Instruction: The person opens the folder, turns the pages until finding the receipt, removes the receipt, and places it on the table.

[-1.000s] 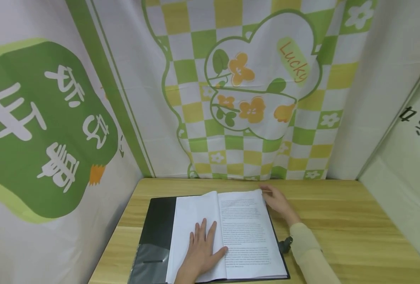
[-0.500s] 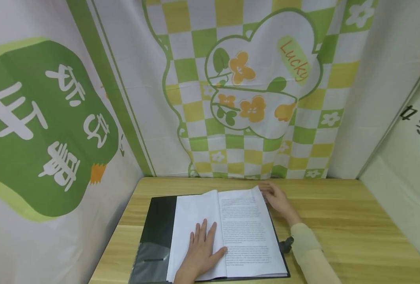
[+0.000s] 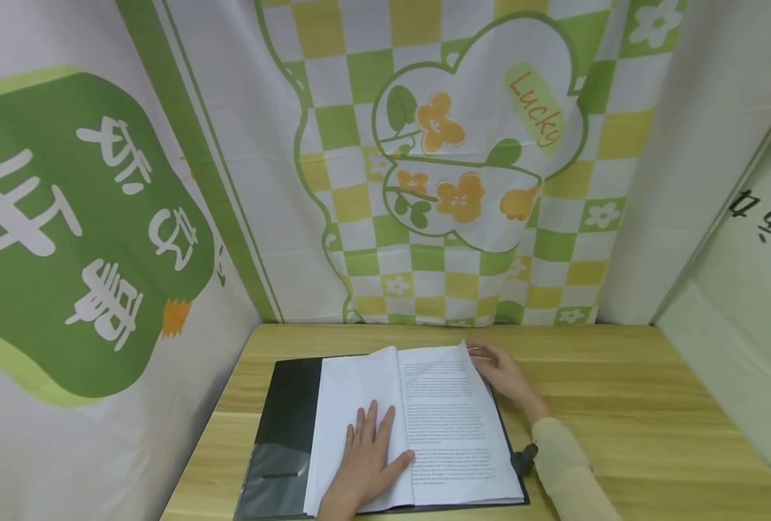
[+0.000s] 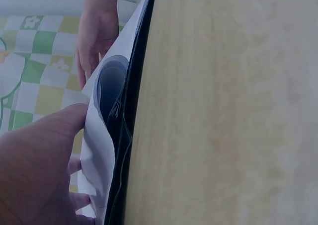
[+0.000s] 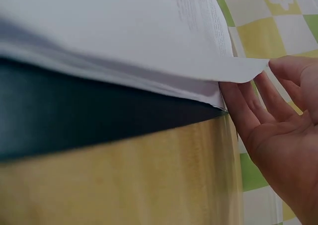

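An open black folder (image 3: 292, 396) lies on the wooden table with a stack of printed paper in it. My left hand (image 3: 367, 463) rests flat on the white left-hand page (image 3: 341, 383), fingers spread, the thumb reaching across the fold. From the left wrist view the paper (image 4: 97, 150) bulges into a hollow curl by the thumb. At the far right corner, my right hand (image 3: 502, 369) holds the lifted corner of the printed page (image 3: 447, 427). In the right wrist view the thumb tip meets this corner (image 5: 251, 68), with other fingers reaching behind the sheet.
The wooden table (image 3: 626, 405) extends to the right of the folder. A patterned cloth (image 3: 450, 282) hangs behind it, with more printed cloth at both sides. A black wrist device (image 3: 524, 458) sits beside the folder's right edge.
My right hand has shifted slightly left and toward me, and the page's far right corner has lifted and bent inward. The left hand stays in place on the left page.
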The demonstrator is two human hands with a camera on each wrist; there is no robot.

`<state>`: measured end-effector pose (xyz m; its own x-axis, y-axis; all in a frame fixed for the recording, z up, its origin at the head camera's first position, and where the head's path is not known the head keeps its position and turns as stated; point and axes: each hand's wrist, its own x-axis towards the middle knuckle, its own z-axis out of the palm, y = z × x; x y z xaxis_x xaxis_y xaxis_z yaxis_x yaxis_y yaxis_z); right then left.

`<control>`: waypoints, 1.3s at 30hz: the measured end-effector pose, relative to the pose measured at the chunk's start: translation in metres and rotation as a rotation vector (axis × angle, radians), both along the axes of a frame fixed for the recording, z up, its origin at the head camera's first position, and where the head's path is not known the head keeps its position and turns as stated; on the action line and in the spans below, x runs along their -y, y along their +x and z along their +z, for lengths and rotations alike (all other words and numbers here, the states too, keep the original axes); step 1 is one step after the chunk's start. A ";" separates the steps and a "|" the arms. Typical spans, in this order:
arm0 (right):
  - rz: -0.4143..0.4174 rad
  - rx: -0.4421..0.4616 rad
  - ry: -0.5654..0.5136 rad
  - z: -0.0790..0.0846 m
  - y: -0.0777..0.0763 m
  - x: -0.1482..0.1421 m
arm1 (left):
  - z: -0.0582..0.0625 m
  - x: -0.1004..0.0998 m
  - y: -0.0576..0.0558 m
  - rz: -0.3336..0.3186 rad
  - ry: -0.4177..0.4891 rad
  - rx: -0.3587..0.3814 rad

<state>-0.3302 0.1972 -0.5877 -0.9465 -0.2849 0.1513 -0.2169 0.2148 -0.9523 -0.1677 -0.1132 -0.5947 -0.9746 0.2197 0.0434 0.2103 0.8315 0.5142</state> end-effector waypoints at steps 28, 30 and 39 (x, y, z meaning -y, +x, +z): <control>0.060 0.096 -0.071 0.010 0.037 -0.002 | 0.004 0.004 0.006 0.002 0.004 -0.022; 0.073 0.099 -0.093 0.013 0.041 0.002 | 0.003 0.004 0.007 0.003 0.014 -0.032; 0.051 0.114 -0.124 0.014 0.052 0.011 | 0.001 0.005 0.008 0.007 0.048 0.022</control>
<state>-0.2779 0.1859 -0.5739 -0.9444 -0.3188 0.0808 -0.1134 0.0851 -0.9899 -0.1592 -0.1178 -0.5934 -0.9770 0.2108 0.0325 0.1927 0.8070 0.5582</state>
